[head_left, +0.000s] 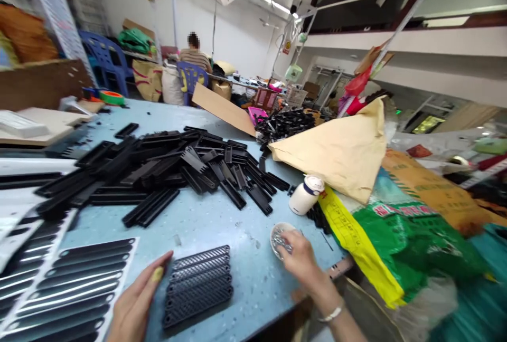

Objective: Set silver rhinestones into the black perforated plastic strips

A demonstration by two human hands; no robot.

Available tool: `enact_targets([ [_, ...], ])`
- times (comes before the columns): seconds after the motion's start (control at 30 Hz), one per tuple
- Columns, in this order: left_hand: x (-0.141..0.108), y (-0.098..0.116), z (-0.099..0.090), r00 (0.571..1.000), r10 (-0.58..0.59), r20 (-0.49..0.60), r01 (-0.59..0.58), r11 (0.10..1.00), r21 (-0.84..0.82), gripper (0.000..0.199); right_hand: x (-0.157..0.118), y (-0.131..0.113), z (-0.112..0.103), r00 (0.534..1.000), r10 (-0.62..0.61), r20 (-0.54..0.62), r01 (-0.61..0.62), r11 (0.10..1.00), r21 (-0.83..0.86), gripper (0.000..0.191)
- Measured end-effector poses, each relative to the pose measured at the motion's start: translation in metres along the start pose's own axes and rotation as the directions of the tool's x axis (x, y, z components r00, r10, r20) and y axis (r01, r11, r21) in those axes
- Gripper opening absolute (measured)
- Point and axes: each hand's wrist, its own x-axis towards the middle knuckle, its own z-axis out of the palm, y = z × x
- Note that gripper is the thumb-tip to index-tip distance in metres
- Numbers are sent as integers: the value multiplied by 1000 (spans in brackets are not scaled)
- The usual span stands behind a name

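My left hand (137, 300) rests at the left side of a row of black plastic pieces with a lattice pattern (200, 284), fingers stretched out and together. Its thumb has a yellow wrap at the tip. Beside it on the left lies a sheet of glossy black strips (83, 284). My right hand (301, 260) reaches into a small white bowl (273, 236) with small shiny metal pieces (282, 239). Thumb and fingers are curled together among them; whatever they pinch is too small to make out. A bracelet circles the right wrist.
A large pile of long black plastic pieces (158, 168) covers the table's middle. Behind the bowl stand a white lidded container (304, 197) and a tan paper sack (332, 146). Green and yellow sacks (420, 236) crowd the right edge. A person (195, 57) sits far back.
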Motion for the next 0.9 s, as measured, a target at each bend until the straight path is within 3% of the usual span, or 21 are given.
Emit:
enact_targets([
  [0.1,-15,5,-11,998,-60,18,60,998,-5,52,8,31,-8,997,7,73,-3,999,-53,32],
  [0.23,-35,17,-7,1000,-29,-2,29,999,-21,51,20,54,19,972,-95,217,140,970,-201,40],
  [0.37,-42,21,-1,999,8,-36,-9,1000,-23,47,25,73,40,961,-182,208,220,959,-177,31],
  [0.47,-41,25,-2,999,1,-43,-3,999,-46,45,23,77,37,962,-196,188,221,968,-123,21],
  [0.67,-37,33,-3,999,-35,1,35,991,-128,45,23,72,20,981,-100,165,112,992,-60,31],
  [0.9,-34,31,-3,998,-62,24,65,984,-164,41,31,66,6,987,63,150,-86,985,150,25],
])
